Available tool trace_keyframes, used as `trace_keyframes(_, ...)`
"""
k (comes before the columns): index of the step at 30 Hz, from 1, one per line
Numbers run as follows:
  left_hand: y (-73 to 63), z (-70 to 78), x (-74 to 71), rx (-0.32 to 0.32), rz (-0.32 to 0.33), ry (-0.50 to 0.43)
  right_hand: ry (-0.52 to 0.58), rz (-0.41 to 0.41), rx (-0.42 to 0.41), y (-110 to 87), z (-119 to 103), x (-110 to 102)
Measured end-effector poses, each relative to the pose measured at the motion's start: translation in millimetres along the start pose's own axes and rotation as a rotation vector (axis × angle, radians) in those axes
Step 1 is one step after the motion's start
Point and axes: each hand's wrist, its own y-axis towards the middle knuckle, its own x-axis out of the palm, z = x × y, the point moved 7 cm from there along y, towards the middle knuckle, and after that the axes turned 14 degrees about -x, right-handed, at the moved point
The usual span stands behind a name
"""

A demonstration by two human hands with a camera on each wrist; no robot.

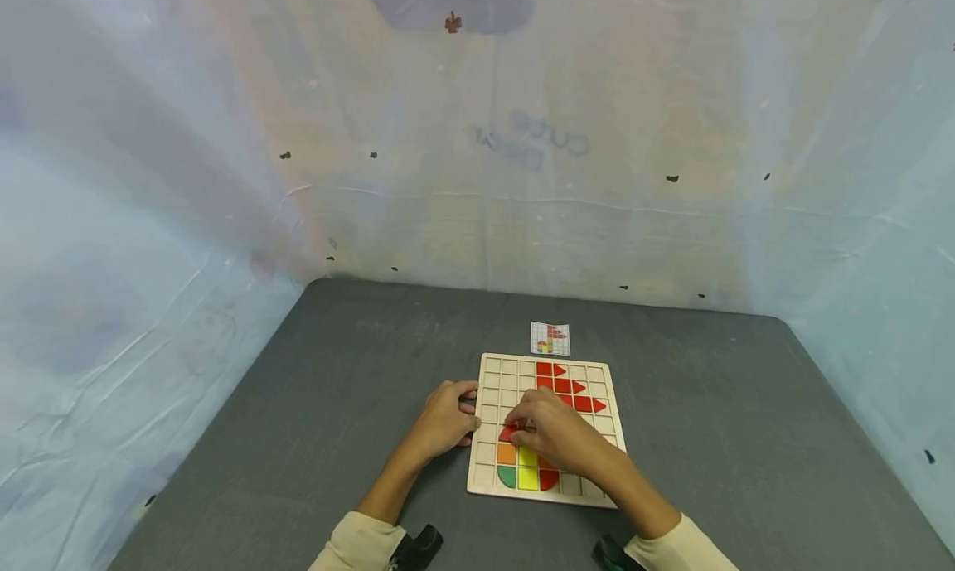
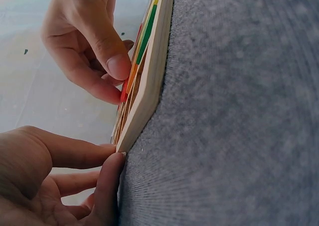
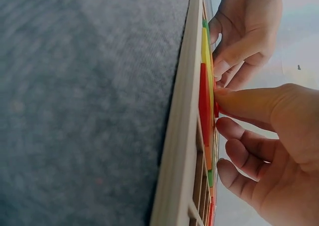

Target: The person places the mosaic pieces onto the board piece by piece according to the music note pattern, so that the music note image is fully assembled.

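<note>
A wooden grid board lies on the dark table. My left hand pinches its left edge between thumb and fingers, as the left wrist view shows. Over the board's middle, my right hand pinches a red quarter-circle piece with thumb and fingertips, at a cell above an orange square. Below that square sits a green quarter-circle, beside yellow squares and another red rounded piece. Red squares and triangles fill stepped rows near the top. My right hand hides some middle cells.
A small printed pattern card lies just beyond the board's far edge. The grey table extends to both sides, with a pale plastic sheet hanging behind it and at the sides.
</note>
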Motion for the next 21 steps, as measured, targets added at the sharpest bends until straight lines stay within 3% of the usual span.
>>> trace_keyframes(11,0.7,0.1,3.6,0.010,-0.011,-0.015,-0.003,0.027,0.036,-10.9,2.6,-6.5)
trace_keyframes(18,-0.6,3.8,0.3,0.014,0.008,0.003,-0.128,0.126,0.029,-40.6,20.0,-38.8)
trace_keyframes(21,-0.4,9.4,-6.2,0.048,0.055,0.031,-0.181,0.169,0.055,-59.8,37.7,-58.9)
